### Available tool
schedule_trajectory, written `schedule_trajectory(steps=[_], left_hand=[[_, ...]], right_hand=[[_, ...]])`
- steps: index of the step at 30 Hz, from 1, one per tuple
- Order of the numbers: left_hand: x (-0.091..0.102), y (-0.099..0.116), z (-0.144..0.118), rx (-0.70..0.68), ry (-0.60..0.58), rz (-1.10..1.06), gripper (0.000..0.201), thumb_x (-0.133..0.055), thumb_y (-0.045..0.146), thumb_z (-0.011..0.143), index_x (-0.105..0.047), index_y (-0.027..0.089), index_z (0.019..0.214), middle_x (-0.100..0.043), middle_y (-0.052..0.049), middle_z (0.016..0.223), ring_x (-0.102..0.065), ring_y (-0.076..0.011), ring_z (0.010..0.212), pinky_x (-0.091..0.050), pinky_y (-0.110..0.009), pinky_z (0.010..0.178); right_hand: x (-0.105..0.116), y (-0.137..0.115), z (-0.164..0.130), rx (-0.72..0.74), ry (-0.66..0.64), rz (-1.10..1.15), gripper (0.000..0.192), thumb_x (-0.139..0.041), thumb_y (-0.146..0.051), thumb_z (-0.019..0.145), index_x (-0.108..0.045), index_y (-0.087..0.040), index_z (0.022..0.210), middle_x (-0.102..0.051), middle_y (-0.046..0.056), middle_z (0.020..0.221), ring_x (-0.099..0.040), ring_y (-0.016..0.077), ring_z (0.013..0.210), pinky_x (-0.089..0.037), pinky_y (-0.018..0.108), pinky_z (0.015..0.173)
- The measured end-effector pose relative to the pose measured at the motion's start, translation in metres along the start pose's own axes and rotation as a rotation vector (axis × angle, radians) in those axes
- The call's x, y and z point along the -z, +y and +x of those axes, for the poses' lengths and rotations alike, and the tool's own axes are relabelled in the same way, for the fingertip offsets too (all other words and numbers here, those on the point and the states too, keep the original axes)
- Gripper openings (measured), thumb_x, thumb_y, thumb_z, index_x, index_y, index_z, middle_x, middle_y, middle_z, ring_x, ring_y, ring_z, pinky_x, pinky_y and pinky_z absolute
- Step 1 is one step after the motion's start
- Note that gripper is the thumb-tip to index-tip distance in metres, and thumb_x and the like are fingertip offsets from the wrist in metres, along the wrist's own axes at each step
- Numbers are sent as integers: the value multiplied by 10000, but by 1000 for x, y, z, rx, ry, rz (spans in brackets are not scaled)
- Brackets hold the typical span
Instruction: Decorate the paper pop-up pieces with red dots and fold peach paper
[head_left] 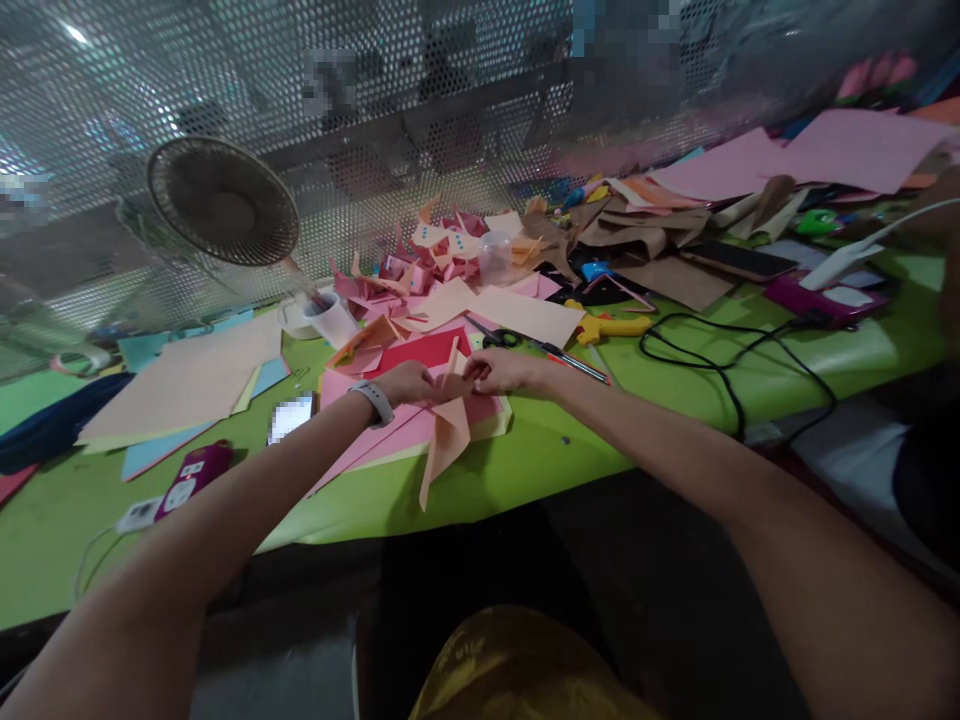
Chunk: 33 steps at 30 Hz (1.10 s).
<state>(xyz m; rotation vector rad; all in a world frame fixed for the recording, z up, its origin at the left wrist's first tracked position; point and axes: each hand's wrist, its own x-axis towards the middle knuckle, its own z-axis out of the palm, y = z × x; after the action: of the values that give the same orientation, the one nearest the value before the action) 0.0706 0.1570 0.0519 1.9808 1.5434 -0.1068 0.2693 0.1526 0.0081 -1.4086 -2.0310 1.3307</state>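
A folded peach-coloured paper piece (448,440) is held up above the table edge, with one pointed flap hanging towards me and another standing up behind. My left hand (405,383), a pale watch band on its wrist, pinches its left side. On the other side my right hand (501,370) has thumb and fingertips closed on the paper. Beneath both hands lie pink paper sheets (360,445) and a red sheet (420,348). Black-handled scissors (501,338) rest just beyond my right hand.
Folded pink paper pieces (420,270) are heaped behind. A yellow glue gun (611,327) and a black cable (694,345) lie to the right. Leftward are a phone (291,417), a purple power strip (193,478), large paper sheets (187,380) and a fan (223,202).
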Motion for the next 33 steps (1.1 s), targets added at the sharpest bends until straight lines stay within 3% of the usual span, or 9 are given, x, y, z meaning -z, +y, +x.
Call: schedule_trajectory(steps=[6, 12, 16, 18, 22, 27, 33], left_hand=[[2, 1, -6, -47, 15, -95, 197, -690, 297, 616, -639, 168, 756, -658, -27, 709, -594, -179, 678, -428, -256, 573], [-14, -12, -35, -178, 236, -150, 302, -627, 433, 759, -617, 161, 888, -673, -69, 817, -622, -198, 724, -455, -279, 594], [-33, -20, -55, -243, 288, -124, 268, -577, 411, 830, -596, 178, 961, -670, -56, 812, -610, -180, 693, -450, -278, 597], [-41, -22, -61, -261, 285, -122, 246, -583, 375, 832, -567, 189, 992, -661, -34, 788, -603, -169, 659, -432, -268, 576], [-52, -23, -61, -253, 334, -106, 220, -561, 293, 834, -524, 193, 1026, -611, 5, 697, -591, -166, 610, -387, -256, 543], [-58, -24, -57, -248, 401, -174, 246, -552, 259, 836, -498, 199, 1068, -599, 27, 689, -596, -155, 580, -381, -243, 535], [-57, -20, -61, -244, 402, -205, 290, -544, 184, 821, -499, 190, 1107, -609, 17, 713, -594, -152, 597, -398, -243, 551]], right_hand=[[-2, -3, 0, 15, 4, 14, 299, -684, 13, 642, -676, -150, 892, -722, 69, 930, -647, 160, 813, -532, 267, 736], [1, -5, -9, 65, 15, 23, 211, -658, -49, 712, -684, -156, 892, -722, 47, 897, -649, 152, 812, -501, 263, 734], [-1, -11, -28, 107, 256, -77, 68, -619, -207, 836, -665, -168, 868, -715, 49, 911, -632, 148, 787, -456, 251, 678], [-8, -15, -39, 69, 335, -211, 187, -640, -367, 850, -653, -181, 837, -705, 42, 843, -617, 161, 746, -417, 259, 623], [-27, -24, -53, -5, 249, -388, 322, -656, -516, 826, -627, -195, 842, -693, 44, 858, -602, 167, 722, -349, 262, 555], [-38, -30, -52, 6, 231, -460, 177, -667, -366, 834, -622, -197, 859, -672, 38, 917, -594, 161, 780, -348, 258, 587], [-37, -32, -47, 20, 210, -509, 144, -671, -304, 824, -594, -182, 824, -645, 54, 931, -587, 173, 805, -345, 269, 614]])
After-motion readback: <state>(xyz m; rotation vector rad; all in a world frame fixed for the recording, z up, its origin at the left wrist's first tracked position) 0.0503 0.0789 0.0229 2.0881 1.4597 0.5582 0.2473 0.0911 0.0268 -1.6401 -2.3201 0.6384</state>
